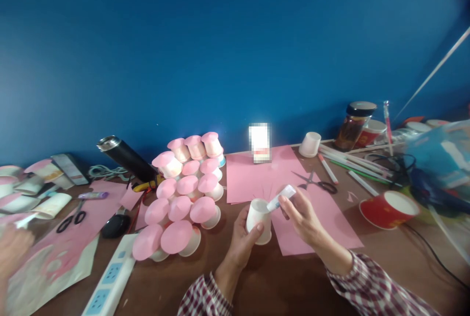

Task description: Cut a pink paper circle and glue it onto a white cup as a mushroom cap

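Head view, the only one here: the left hand [242, 237] has its grip wrapped around a small white paper cup [259, 218], held upside down just above the front-middle of the brown counter [286, 281], thumb across the near wall and the other fingers hidden behind it. The right hand [301, 215] is pinching a white glue tube [281, 197] between thumb and fingertips. The tube's long axis runs from upper right down to lower left, and its low end sits right at the cup's top surface — touching or a hair off, can't tell which. So the cup lies just to the left of and below the right grip, and both hands are right next to each other.

Behind them a pink paper sheet [316, 228] lies flat, with scissors [316, 182] on it. Toward the left side there's a pile of cups with pink discs [183, 198] stuck on, stacked against each other. A red cup [389, 209] lies tipped near the right edge, and a power strip [110, 281] sits at the front left — another person's hand [12, 252] is blurry at the far left edge.
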